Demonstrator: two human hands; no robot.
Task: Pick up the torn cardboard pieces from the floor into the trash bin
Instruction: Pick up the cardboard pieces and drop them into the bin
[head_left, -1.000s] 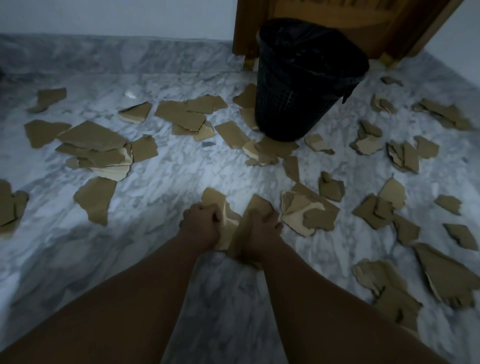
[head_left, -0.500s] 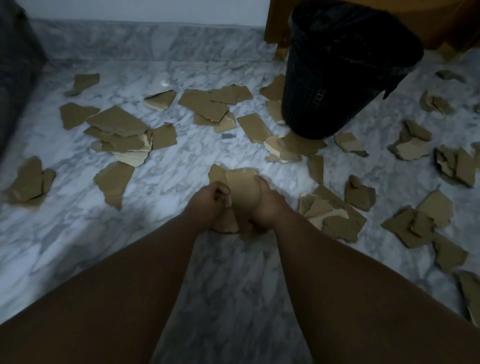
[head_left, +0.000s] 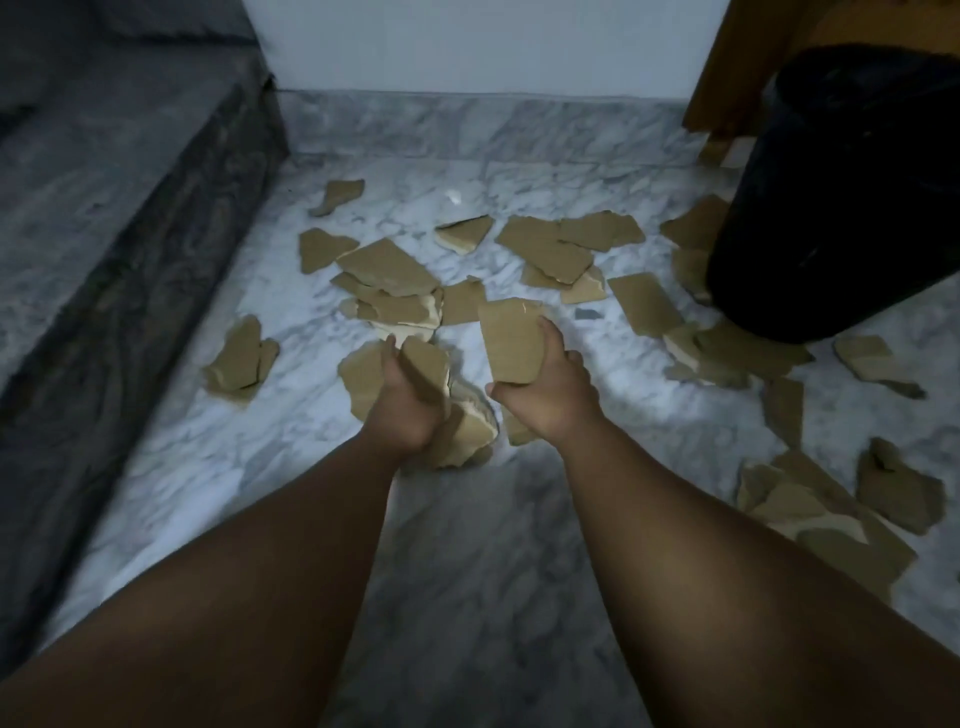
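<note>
1. The person is bending over the floor (head_left: 467, 545) with both hands full. The left hand (head_left: 410, 410) is clutching a ragged bunch (head_left: 470, 428) of scraps down low. The right hand (head_left: 553, 395) is gripping a flat piece (head_left: 511, 340) by its edges, holding it upright.
2. The bin (head_left: 841, 208) is standing off to the right, near the hands but not under them. To my eye the step in hand is carrying both loads across to it.
3. The bunch is looking loose, with torn edges sticking out below the fist. I am thinking the fingers should be tightening round it before it travels, or scraps will be dropping on the way.
4. The flat piece should be going in edge-first, and each hand should be letting go only once it is over the bin's mouth.
5. Many more pieces (head_left: 387, 265) are lying scattered on the floor, some touching the bin's base. The task is looking barely begun, so fuller handfuls will be saving trips.
</note>
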